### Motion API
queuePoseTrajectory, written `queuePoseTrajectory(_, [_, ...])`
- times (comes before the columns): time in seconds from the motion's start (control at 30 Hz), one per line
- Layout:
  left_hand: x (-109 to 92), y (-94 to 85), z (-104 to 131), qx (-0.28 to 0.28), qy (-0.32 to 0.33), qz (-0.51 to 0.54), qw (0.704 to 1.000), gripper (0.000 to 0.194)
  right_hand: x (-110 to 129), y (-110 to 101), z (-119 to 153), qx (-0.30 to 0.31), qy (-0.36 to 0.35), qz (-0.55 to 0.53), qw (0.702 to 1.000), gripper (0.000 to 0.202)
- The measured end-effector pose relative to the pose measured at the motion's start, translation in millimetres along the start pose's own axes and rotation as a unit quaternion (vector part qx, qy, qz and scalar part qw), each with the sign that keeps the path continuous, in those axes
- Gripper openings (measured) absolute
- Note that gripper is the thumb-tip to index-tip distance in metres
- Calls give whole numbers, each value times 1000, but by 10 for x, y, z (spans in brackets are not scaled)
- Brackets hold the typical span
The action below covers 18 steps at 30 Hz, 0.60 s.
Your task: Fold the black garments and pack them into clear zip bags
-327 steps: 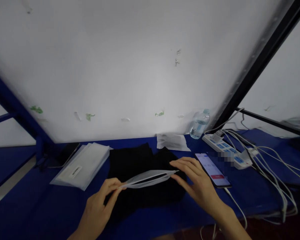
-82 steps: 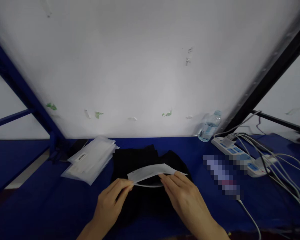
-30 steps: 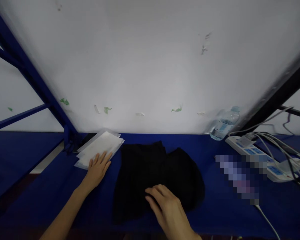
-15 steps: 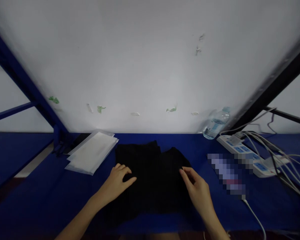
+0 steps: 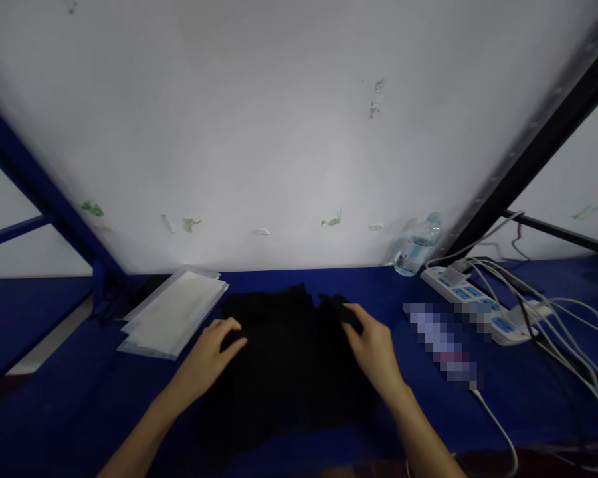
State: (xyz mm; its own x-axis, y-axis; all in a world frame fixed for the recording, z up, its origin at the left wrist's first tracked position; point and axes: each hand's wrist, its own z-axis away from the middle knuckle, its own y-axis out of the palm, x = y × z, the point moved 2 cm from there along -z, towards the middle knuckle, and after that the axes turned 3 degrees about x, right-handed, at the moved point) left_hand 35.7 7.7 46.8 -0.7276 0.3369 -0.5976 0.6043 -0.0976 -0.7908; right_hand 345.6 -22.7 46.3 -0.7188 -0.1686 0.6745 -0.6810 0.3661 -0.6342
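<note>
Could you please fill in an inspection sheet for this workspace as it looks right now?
Surface: blue table, dimly lit.
Job's things: black garment lying in the middle.
Clutter: stack of clear bags to its left; water bottle by the wall; blurred-out item right of the garment.
Hands: left hand resting on the garment's left edge; right hand gripping a fold at its upper right.
Cables: power strip with white cables trailing right; one thin cable toward the near edge.
Surroundings: white wall panel, blue and black frame bars.
</note>
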Motion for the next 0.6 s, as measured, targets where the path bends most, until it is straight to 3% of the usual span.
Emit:
queuePoseTrajectory(0.07, [129,-108,-59,-27,-10,-6,1000,19,-216,-113,-45,-32,77,-25,996,30])
queuePoseTrajectory(0.2, [323,-98,-90,-20,-22,-12,999,23,-611,-173,-4,2,143,3,990,38])
queuePoseTrajectory(0.27, [366,-37,-70,-16,-27,-5,999,25,-688,-188,10,-39,123,42,991,44])
queuePoseTrajectory(0.37, [382,12,-59,-27,-32,13,999,26,-617,-184,-73,-81,26,80,993,44])
queuePoseTrajectory(0.47, [364,-5,-92,-43,-29,22,998,22,-481,-102,-244,-9,-61,100,993,34])
queuePoseTrajectory(0.53, [334,-44,-100,-63,-24,28,997,20,-428,-55,-329,38,-74,113,990,25])
queuePoseTrajectory(0.6, [285,-99,-47,-93,-10,34,995,19,-395,-70,-340,46,-77,110,990,21])
